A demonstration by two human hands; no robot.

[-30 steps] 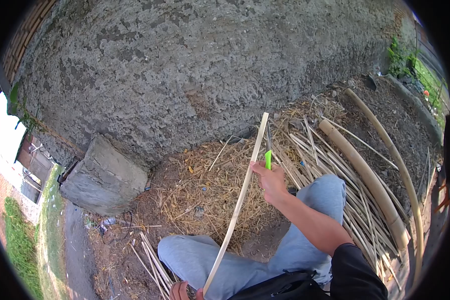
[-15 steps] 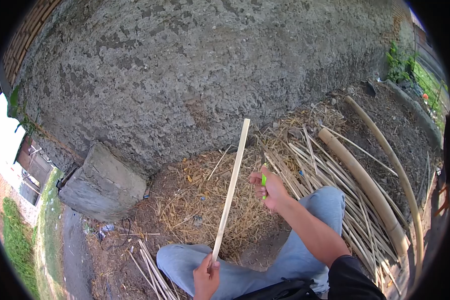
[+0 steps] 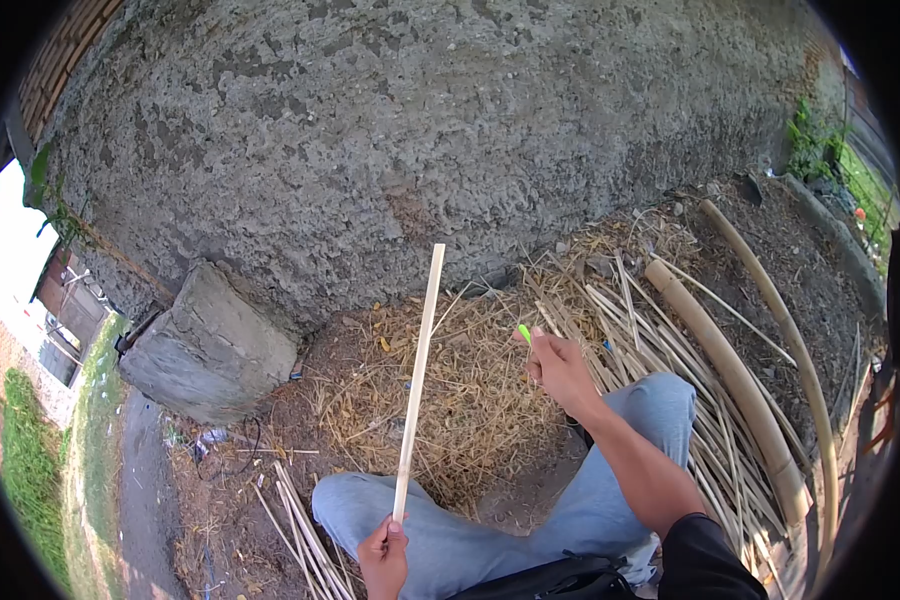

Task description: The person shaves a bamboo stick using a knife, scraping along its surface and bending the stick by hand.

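My left hand [image 3: 383,562] is closed on the lower end of a long, flat, pale bamboo strip [image 3: 418,370]. The strip stands up from my left knee, leaning slightly right, its top overlapping the wall. To its right, my right hand [image 3: 562,370] is wrapped around a slim tool with a bright green handle [image 3: 524,332]. Only the green end shows past the fingers; I cannot tell what kind of tool it is. The right hand and the strip are apart.
Straw-like shavings [image 3: 450,415] cover the ground before my crossed legs. Many split bamboo strips [image 3: 660,370] and a thick bamboo pole [image 3: 725,370] lie at right. More strips [image 3: 305,535] lie at left. A concrete block [image 3: 215,345] stands against the rough wall [image 3: 370,150].
My left hand and the bamboo strip have shifted left. My right hand has turned, so the green handle now points up and left, mostly covered by the hand.
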